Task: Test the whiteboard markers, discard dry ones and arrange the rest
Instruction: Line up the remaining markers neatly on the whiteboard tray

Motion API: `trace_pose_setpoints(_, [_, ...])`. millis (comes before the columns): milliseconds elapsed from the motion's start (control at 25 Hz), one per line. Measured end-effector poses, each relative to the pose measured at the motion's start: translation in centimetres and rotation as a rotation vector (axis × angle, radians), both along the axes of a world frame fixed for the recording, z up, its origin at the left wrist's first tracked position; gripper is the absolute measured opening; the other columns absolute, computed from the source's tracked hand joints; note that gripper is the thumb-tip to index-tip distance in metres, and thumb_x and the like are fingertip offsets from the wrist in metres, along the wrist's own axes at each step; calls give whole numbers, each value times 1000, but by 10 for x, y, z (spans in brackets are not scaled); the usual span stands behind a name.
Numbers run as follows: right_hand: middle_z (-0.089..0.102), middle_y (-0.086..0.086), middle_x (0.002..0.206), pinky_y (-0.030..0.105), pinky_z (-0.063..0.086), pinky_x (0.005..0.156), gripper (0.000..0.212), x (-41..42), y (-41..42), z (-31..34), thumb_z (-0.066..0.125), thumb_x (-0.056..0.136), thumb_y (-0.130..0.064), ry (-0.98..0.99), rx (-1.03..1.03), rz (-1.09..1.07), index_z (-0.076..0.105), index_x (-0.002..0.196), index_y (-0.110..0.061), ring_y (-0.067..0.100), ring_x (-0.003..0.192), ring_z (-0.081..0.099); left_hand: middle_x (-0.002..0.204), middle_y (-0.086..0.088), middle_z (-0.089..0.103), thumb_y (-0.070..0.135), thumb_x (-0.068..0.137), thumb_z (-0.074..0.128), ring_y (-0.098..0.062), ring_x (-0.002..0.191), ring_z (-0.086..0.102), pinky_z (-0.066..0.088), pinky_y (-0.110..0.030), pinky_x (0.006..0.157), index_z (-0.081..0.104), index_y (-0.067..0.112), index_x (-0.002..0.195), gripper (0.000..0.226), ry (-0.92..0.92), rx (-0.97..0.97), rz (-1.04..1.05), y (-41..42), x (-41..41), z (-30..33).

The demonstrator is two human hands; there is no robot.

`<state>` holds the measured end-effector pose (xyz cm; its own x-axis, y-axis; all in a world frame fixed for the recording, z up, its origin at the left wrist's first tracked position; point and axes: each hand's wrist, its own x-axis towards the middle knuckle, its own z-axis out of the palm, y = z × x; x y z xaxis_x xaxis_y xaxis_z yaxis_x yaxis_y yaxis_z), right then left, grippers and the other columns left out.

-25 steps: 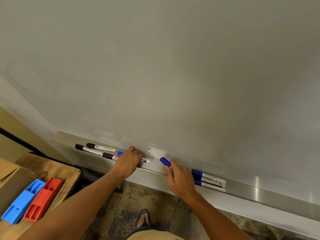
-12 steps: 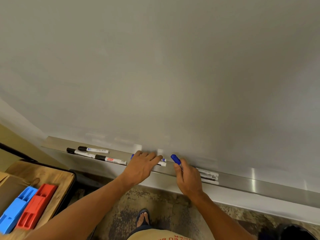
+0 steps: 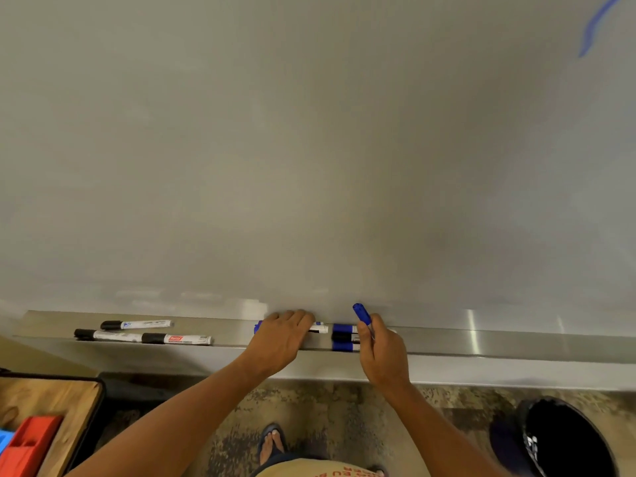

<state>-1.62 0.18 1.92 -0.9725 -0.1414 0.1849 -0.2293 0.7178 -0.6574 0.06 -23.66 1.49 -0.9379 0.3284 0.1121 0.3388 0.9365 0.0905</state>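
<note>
Gripping a blue-capped whiteboard marker (image 3: 362, 315) in our right hand (image 3: 383, 352), cap up | our left hand (image 3: 280, 339) is lying flat-fingered over another blue marker (image 3: 318, 328) on the long metal tray (image 3: 516, 342)

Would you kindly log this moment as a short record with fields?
right hand: holds a blue marker, capped end up
left hand: rests on a marker in the tray
tray left end: three black markers
by right hand: stacked markers, blue and black caps
board: blue stroke top right
floor: black bin
</note>
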Motion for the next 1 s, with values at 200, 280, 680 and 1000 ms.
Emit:
trace_pose_setpoints(200, [54,-12,60,30,51,46,51,3,16,-1,20,100,-65,50,103,48,53,96,-26,12,46,52,101,1,67,14,69,80,-19,84,64,55,-33,71,63,21,106,41,-25,-79,-91,18,-6,-15])
trace_pose_setpoints(280, [53,-13,60,30,51,46,53,4,21,-1,18,99,-66,52,109,44,53,98,-26,12,46,52,101,1,67,18,64,86,-18,85,65,57,-34,72,65,22,104,45,-59,-90,-84,20,-4,-21])
trace_pose_setpoints(680, [54,-16,66,25,51,49,66,7,24,-4,16,96,-70,31,135,90,59,104,-20,11,50,54,103,6,66,19,71,83,-15,93,63,54,-28,71,69,27,105,38,-150,-11,-10,23,2,-30])
trace_pose_setpoints(1000, [52,-17,63,20,46,47,60,7,21,-2,20,98,-66,36,134,105,59,104,-21,8,47,50,108,3,64,23,93,63,-19,98,61,49,-33,81,63,23,118,24,-130,80,-30,20,1,-33])
